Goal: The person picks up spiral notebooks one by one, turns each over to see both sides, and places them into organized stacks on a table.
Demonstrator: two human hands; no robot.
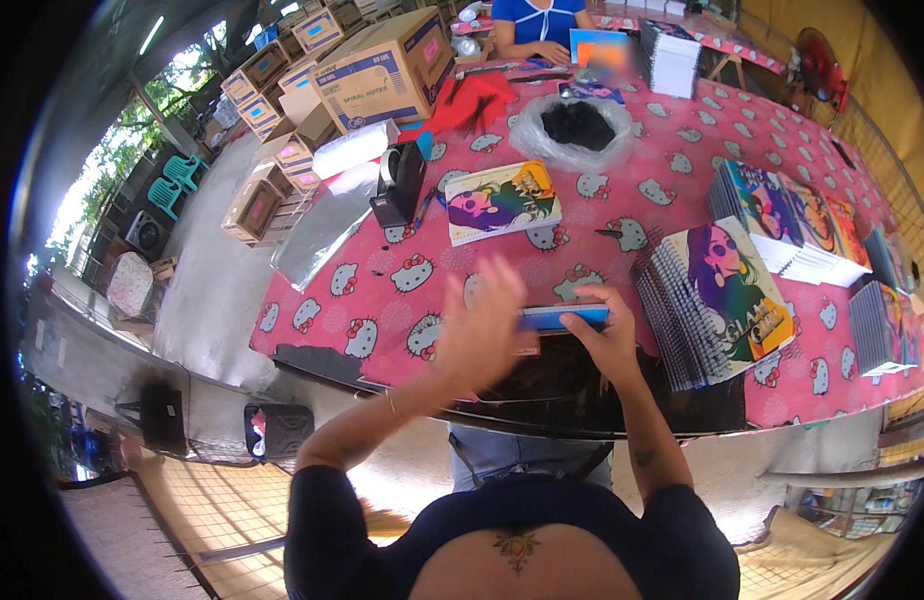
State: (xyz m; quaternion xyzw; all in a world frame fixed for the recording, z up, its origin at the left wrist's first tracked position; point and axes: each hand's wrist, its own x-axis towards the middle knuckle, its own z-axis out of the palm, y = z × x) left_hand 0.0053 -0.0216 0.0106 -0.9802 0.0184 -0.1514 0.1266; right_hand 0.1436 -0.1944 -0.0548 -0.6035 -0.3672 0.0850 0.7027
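My right hand grips the right end of a narrow blue notebook-like item, seen almost edge-on at the table's near edge. Its thumb lies along the near side, with the fingers behind. My left hand is smeared by motion, its fingers stretched out and apart, beside the blue item's left end. Whether it touches the item cannot be made out. To the right stands a tall stack of spiral notebooks with a colourful illustrated cover on top. A similar notebook lies farther off, left of centre.
A black tape dispenser stands at the table's left edge. Beyond are an open plastic bag with black contents, a large carton and a seated co-worker. More notebook stacks line the right side of the pink patterned tablecloth.
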